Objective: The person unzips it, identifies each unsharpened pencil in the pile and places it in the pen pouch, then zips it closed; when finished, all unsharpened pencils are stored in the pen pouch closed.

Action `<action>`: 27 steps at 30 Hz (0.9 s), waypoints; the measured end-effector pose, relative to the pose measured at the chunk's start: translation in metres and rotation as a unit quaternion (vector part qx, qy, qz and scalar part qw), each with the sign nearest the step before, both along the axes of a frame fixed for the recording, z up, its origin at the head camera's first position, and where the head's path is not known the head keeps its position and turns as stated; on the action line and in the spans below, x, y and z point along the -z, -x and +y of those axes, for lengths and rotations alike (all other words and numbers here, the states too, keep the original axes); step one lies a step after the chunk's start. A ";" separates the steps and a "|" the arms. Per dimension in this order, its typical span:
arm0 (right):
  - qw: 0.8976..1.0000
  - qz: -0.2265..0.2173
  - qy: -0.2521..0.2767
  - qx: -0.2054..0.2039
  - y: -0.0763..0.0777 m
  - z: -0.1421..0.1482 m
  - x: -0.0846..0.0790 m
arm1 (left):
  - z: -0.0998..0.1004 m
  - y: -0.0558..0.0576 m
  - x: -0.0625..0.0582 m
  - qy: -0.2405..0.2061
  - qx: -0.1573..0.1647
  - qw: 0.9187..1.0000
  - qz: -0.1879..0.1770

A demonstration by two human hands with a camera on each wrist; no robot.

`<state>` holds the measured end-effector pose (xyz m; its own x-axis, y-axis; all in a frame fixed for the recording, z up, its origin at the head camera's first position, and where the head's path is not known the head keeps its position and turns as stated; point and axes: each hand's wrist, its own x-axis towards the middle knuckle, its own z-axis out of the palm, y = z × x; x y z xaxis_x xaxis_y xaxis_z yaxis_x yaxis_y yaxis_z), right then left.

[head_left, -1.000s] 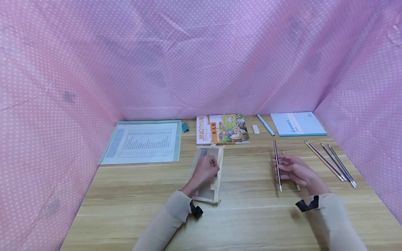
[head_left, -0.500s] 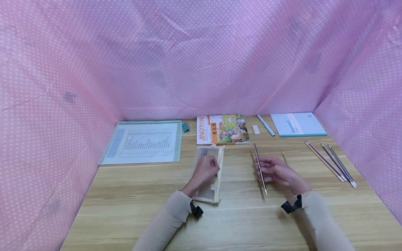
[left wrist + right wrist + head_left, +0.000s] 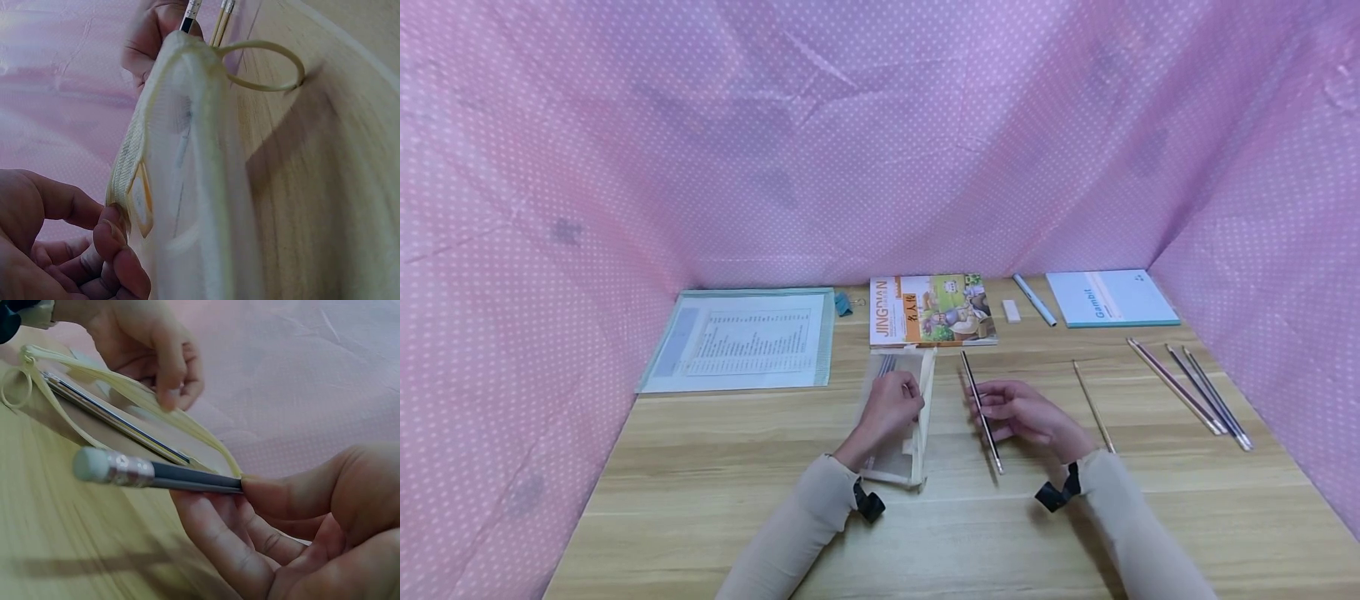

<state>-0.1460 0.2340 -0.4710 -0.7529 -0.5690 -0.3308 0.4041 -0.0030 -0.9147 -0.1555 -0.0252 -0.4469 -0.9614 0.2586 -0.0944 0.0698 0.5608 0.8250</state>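
In the head view my left hand (image 3: 891,408) pinches the upper edge of a see-through mesh pencil pouch (image 3: 887,477) with a cream border. The right wrist view shows the pouch's zip edge (image 3: 209,439) pulled up, its mouth agape, with pencils (image 3: 119,417) lying inside. To the right of the pouch, my right hand (image 3: 1028,414) holds a dark pencil (image 3: 968,372) between thumb and fingers, apart from the pouch. Its white eraser (image 3: 89,465) points away from the palm. A cream loop (image 3: 269,45) hangs at the pouch's end in the left wrist view.
One pale pencil (image 3: 1092,404) lies right of my right hand. Several more pencils (image 3: 1176,386) lie further right. Along the back are a document folder (image 3: 829,333), a teal binder clip (image 3: 843,305), a book (image 3: 951,310), an eraser (image 3: 1011,310), a pen (image 3: 1035,300) and a notebook (image 3: 1112,297).
My right hand has moved left with the dark pencil, closer to the pouch, uncovering the pale pencil on the table. The left hand stays on the pouch's edge.
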 end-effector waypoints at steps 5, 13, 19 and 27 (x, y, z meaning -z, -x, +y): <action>1.000 -0.008 -0.013 -0.005 0.001 -0.014 0.003 | 0.000 0.001 0.000 0.006 0.001 1.000 0.014; 0.999 -0.012 -0.042 -0.010 0.003 -0.035 0.005 | 0.000 0.001 -0.001 0.007 -0.001 1.000 0.021; 0.998 -0.013 -0.056 0.002 0.004 -0.052 0.004 | 0.001 0.001 -0.001 0.013 -0.002 1.000 0.014; 0.996 -0.017 -0.068 0.056 0.005 -0.070 0.004 | 0.001 0.002 -0.001 0.016 -0.001 1.000 0.010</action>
<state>-0.1513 0.1637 -0.4748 -0.7960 -0.4308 -0.4251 0.4389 0.0729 -0.8956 -0.1570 -0.0247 -0.4456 -0.9637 0.2537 -0.0836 0.0847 0.5871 0.8051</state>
